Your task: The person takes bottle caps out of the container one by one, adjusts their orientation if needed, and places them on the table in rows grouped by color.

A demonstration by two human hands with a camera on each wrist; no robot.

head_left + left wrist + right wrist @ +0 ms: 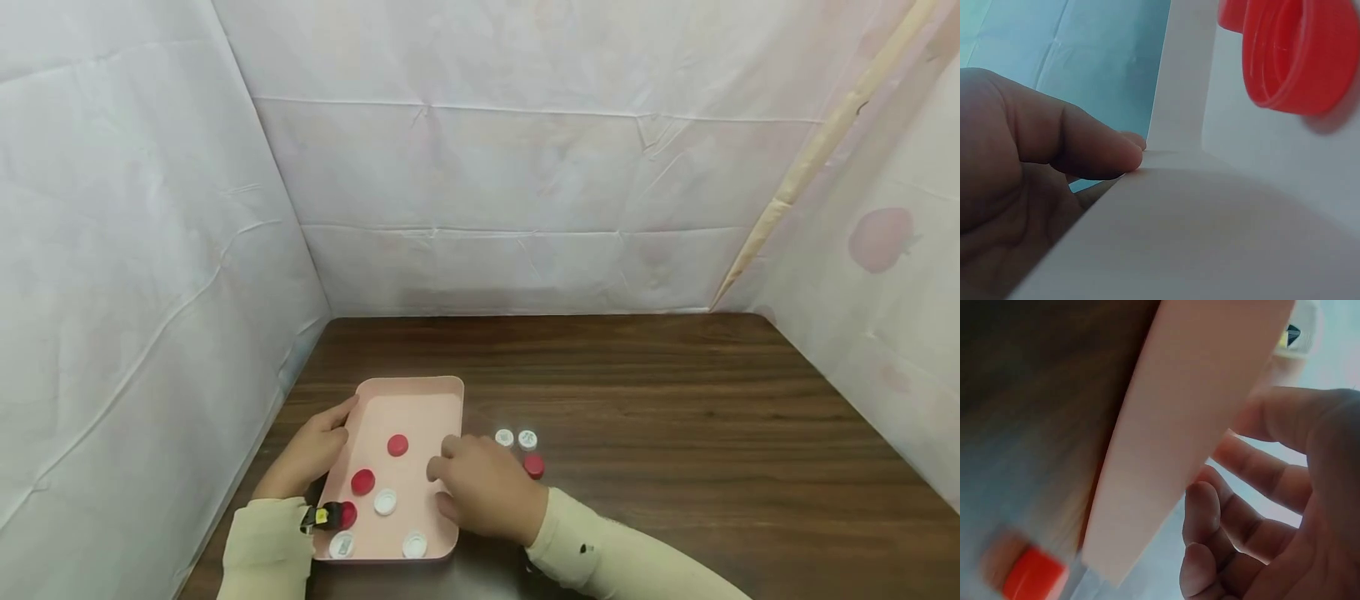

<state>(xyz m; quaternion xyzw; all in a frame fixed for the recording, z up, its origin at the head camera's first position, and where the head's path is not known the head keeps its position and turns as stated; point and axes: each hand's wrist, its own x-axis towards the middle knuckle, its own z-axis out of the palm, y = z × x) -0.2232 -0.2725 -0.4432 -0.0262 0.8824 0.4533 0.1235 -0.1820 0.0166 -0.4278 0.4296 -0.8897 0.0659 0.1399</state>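
Observation:
A shallow pink tray [408, 406] lies on the near left of the table. My left hand [309, 450] grips its left side, the thumb at the rim in the left wrist view. My right hand [491, 487] is over the tray's right edge with fingers loosely bent; I see nothing between them. Inside the tray are several bottle caps, among them a red cap [397, 445], another red cap [363, 482], a white cap [386, 502] and a white cap [414, 545]. A red cap [1300, 56] shows its hollow side in the left wrist view.
To the right of the tray, two white caps [527, 440] and a red cap [533, 465] lie on the dark wooden table [675, 433]. White cloth walls [487, 167] stand at the back and both sides.

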